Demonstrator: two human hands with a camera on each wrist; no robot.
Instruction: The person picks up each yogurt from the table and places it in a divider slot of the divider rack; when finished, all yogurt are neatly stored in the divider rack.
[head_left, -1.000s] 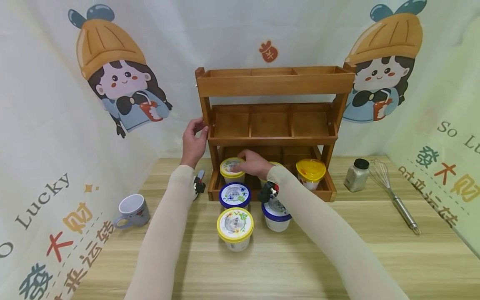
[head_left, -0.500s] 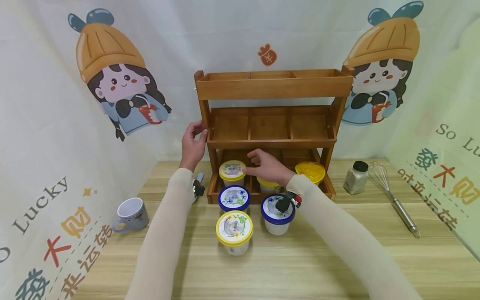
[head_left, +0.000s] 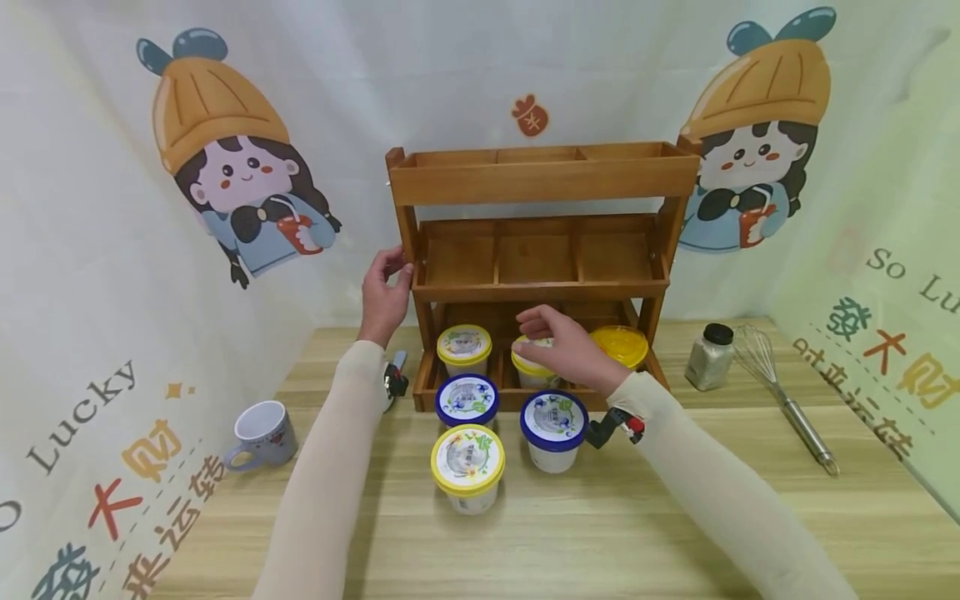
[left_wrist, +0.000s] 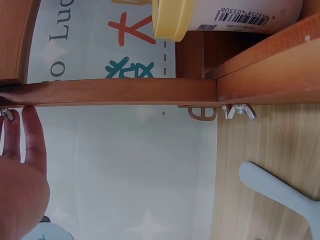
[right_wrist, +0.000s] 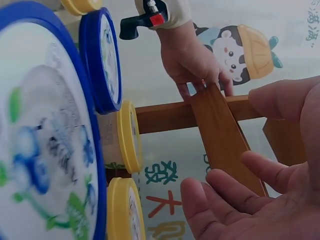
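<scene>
A three-tier wooden rack [head_left: 540, 292] stands at the back of the table. My left hand [head_left: 386, 296] grips its left upright, with thumb and fingers on either side; the left wrist view shows fingertips [left_wrist: 34, 135] against the wood. My right hand [head_left: 566, 346] hovers with fingers apart, holding nothing, and partly hides a yellow-lidded tub [head_left: 536, 375] in the bottom tier's middle compartment. Another yellow-lidded tub [head_left: 464, 350] sits in the left compartment, and a tub with a plain yellow lid [head_left: 622, 343] in the right one. Two blue-lidded tubs [head_left: 553, 429] and a yellow-lidded tub [head_left: 468, 468] stand in front.
At left stands a mug [head_left: 266, 433]. A light-blue-handled utensil [left_wrist: 280, 190] lies by the rack's left side. To the right are a black-capped jar [head_left: 711, 357] and a whisk [head_left: 787, 400]. Printed cloth walls [head_left: 450, 75] enclose the table behind and at the sides.
My right hand has left the lid of the left compartment's tub and moved right, over the middle one. My left hand stays on the rack's upright.
</scene>
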